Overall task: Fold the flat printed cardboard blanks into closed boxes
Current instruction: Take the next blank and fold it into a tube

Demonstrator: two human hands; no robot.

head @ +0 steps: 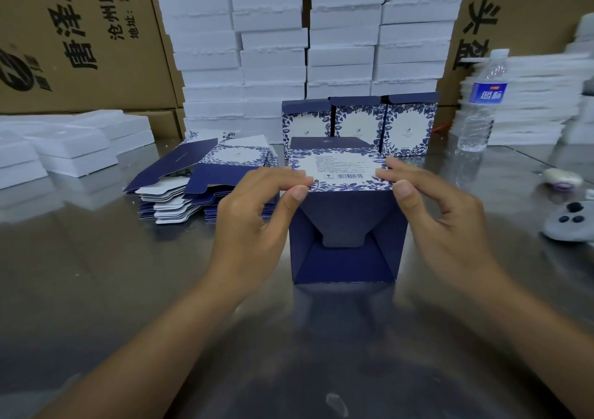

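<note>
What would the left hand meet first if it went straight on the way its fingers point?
The left hand points right along the panel of the box it pinches, so it would likely meet the right hand, gripping the opposite corner, first; depth is hard to judge.

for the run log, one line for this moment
step: folding box | left hand: pinches box edge | right hand: pinches box edge | behind: three boxes | left: blank stack

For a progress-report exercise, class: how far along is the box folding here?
Done: three folded boxes stand at the back. In hand: the left hand and right hand pinch a fourth box, its near-end flaps folded in; its far end cannot be judged. Still to do: a stack of flat blanks beside it.
</note>
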